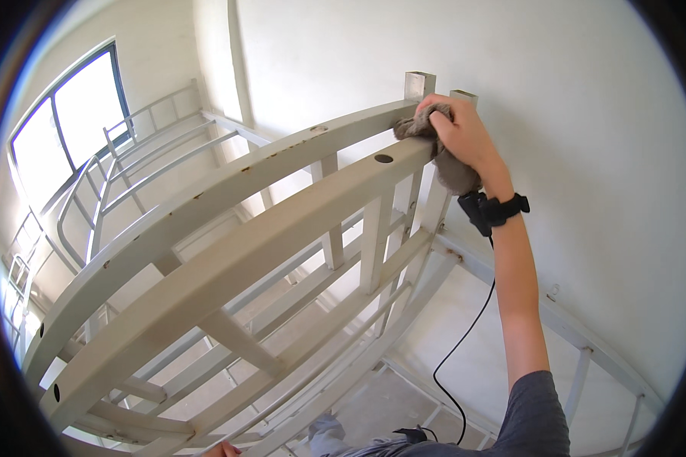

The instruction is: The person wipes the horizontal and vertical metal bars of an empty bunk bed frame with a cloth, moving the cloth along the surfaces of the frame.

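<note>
My right hand (463, 131) grips a grey-brown cloth (458, 171) and presses it onto the wall end of a pale metal bed-frame rail (320, 197). Part of the cloth hangs down below the wrist side of the hand. Just behind runs a second, parallel rail (234, 171) with rust-coloured chips along its edge. At the bottom edge only some fingers of my left hand (223, 449) show, close to a lower rail; what they hold is hidden.
Square post ends (420, 85) rise beside the white wall (577, 114). A black cable (436, 371) hangs from a black wrist device (491, 210). More metal bunk frames (168, 143) stand by the window (71, 120). Another frame bar (594, 351) lies along the wall to the right.
</note>
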`<state>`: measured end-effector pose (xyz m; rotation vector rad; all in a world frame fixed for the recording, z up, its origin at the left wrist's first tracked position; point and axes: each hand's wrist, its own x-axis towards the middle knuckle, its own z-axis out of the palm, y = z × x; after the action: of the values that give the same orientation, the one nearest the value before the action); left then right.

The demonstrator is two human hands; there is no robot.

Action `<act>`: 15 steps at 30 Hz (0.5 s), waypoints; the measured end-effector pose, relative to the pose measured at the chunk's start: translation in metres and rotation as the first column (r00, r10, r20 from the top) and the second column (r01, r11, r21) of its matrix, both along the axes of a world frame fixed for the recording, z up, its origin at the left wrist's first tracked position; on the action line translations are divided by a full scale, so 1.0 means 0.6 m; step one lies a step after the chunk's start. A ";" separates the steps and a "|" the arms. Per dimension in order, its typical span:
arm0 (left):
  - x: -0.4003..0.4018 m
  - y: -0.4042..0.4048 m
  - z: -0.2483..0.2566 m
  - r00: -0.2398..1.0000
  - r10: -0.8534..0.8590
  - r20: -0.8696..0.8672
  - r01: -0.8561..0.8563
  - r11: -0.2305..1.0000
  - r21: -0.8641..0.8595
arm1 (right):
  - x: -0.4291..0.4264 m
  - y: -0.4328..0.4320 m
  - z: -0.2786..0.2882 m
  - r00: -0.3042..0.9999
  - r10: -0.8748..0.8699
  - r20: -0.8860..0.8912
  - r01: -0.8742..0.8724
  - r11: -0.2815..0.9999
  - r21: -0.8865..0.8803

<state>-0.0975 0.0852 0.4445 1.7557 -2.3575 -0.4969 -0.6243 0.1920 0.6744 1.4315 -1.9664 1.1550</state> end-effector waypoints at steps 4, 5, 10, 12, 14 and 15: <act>-0.001 -0.001 -0.004 0.997 0.035 0.073 -0.033 0.999 -0.023 | 0.122 -0.034 -0.001 0.997 0.078 -0.004 -0.078 0.996 -0.051; 0.000 -0.002 -0.007 0.998 0.027 0.058 -0.026 0.999 -0.023 | 0.148 -0.040 -0.001 0.995 0.095 0.012 -0.094 0.995 -0.040; -0.002 -0.010 -0.018 0.999 -0.022 0.028 0.023 0.999 -0.042 | 0.226 -0.066 -0.006 0.996 0.082 -0.030 -0.083 0.995 -0.052; 0.000 -0.010 -0.017 0.999 -0.029 0.029 0.030 0.998 -0.050 | 0.241 -0.069 -0.001 0.993 0.120 0.000 -0.119 0.991 -0.059; -0.002 -0.008 -0.014 0.999 -0.014 0.031 0.015 0.999 -0.052 | 0.262 -0.073 0.000 0.979 0.202 0.002 -0.201 0.975 -0.095; 0.001 -0.006 -0.009 0.999 -0.007 0.040 0.008 0.999 -0.034 | 0.280 -0.086 -0.007 0.965 0.262 -0.033 -0.264 0.959 -0.102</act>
<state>-0.0968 0.0815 0.4389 1.7585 -2.3850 -0.4243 -0.4561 0.1404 0.6704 1.6773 -1.7104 1.3312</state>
